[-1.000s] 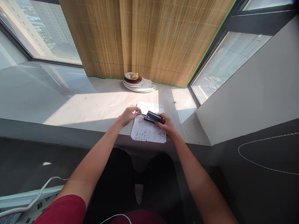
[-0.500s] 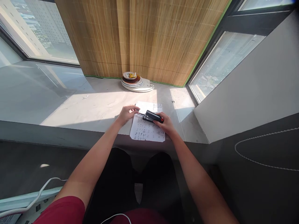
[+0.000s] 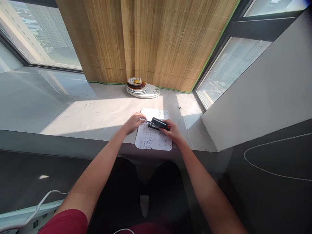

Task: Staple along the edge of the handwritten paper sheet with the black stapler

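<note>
Over a sheet of paper with writing (image 3: 153, 139), my right hand (image 3: 172, 130) holds a black stapler-like tool (image 3: 160, 123) with a red spot at its near end. The tool's upper and lower parts are spread apart, and its far end points left. My left hand (image 3: 136, 121) is at that left end, fingers pinched by a thin metallic part (image 3: 148, 122). What exactly the fingertips grip is too small to make out. The paper lies on the pale window ledge (image 3: 107, 107), close to its front edge.
A stack of plates (image 3: 137, 92) with a small yellow item on top stands at the back of the ledge, before a bamboo blind (image 3: 151, 42). Small white bits (image 3: 88, 104) lie on the left. A beaded cord (image 3: 253, 165) hangs at the right.
The view has shifted slightly, so the scene sits a little lower. Both hands keep nearly the same places at the black tool, with my left fingers slightly nearer its left end.
</note>
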`<state>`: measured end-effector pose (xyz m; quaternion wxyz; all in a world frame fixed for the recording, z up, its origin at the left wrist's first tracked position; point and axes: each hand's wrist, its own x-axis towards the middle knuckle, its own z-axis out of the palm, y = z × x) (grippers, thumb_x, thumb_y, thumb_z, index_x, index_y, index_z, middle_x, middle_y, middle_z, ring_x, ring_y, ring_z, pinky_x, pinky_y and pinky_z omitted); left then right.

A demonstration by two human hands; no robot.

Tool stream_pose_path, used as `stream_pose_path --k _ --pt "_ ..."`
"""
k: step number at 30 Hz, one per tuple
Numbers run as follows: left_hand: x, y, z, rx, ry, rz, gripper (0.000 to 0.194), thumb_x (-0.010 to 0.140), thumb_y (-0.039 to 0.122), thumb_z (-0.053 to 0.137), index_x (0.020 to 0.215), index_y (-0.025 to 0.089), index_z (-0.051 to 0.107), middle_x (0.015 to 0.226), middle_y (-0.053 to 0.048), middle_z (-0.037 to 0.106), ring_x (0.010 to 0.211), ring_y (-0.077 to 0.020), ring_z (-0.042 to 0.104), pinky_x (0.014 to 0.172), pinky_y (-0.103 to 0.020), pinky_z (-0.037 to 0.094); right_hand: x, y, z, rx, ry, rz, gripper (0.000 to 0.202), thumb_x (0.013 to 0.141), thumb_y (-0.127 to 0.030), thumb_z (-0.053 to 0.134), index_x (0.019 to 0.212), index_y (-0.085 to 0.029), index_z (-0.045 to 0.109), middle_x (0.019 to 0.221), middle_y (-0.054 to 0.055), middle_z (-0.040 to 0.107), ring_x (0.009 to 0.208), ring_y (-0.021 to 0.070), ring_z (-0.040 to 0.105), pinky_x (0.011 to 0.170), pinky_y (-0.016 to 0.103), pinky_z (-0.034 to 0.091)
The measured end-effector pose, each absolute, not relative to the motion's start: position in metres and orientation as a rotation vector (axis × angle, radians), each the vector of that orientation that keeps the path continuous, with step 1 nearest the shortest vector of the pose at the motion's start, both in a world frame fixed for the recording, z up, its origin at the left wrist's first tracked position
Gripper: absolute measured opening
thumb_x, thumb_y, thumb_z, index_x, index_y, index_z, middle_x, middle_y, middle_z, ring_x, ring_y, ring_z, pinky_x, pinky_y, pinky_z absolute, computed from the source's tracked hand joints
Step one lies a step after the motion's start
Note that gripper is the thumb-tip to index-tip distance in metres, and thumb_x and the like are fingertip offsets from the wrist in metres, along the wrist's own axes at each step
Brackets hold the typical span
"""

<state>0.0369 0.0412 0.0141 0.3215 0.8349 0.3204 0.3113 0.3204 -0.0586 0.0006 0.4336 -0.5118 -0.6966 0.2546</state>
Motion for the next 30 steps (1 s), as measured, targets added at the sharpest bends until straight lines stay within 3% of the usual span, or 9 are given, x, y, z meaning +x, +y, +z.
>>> stream_pose_path --k 6,17,22,27,30 --pt "0.038 0.039 0.016 2.125 0.857 0.83 0.03 0.094 0.047 0.07 0.103 0.021 0.082 0.111 -0.012 0.077 0.112 -0.0311 0.067 0.093 -0.047 0.059 0.32 -0.058 0.0 -1.272 -1.74 0.627 0.028 0.088 -0.037 0.076 0.114 -0.026 0.075 0.107 0.006 0.071 0.098 0.0255 0.066 0.082 0.038 0.052" --pt "0.029 0.037 0.017 2.037 1.004 0.934 0.034 0.089 0.046 0.08 0.112 0.021 0.086 0.113 -0.012 0.082 0.106 -0.0312 0.076 0.097 -0.05 0.063 0.32 -0.057 -0.001 -1.26 -1.729 0.654 0.03 0.09 -0.037 0.074 0.118 -0.028 0.074 0.113 0.006 0.072 0.105 0.0275 0.067 0.09 0.042 0.053" --pt "0.031 0.022 0.017 1.874 1.079 0.873 0.059 0.082 0.055 0.088 0.128 0.019 0.081 0.114 -0.014 0.083 0.113 -0.0373 0.078 0.104 -0.055 0.061 0.316 -0.056 0.001 -1.275 -1.72 0.639 0.029 0.091 -0.039 0.071 0.117 -0.027 0.072 0.112 0.007 0.07 0.106 0.0283 0.065 0.09 0.042 0.053" --pt "0.059 -0.004 0.021 2.001 0.963 0.74 0.097 0.077 0.055 0.093 0.162 0.025 0.055 0.144 -0.017 0.072 0.138 -0.0433 0.065 0.118 -0.059 0.05 0.315 -0.054 -0.002 -1.289 -1.766 0.581 0.026 0.093 -0.037 0.068 0.116 -0.026 0.069 0.114 0.008 0.07 0.112 0.0305 0.062 0.097 0.046 0.052" --pt "0.072 -0.01 0.023 2.069 0.936 0.732 0.109 0.077 0.054 0.093 0.169 0.027 0.042 0.143 -0.015 0.073 0.139 -0.0438 0.064 0.127 -0.063 0.038 0.315 -0.053 -0.004 -1.315 -1.79 0.55 0.027 0.093 -0.034 0.067 0.118 -0.026 0.068 0.117 0.009 0.071 0.114 0.0317 0.061 0.1 0.047 0.051"
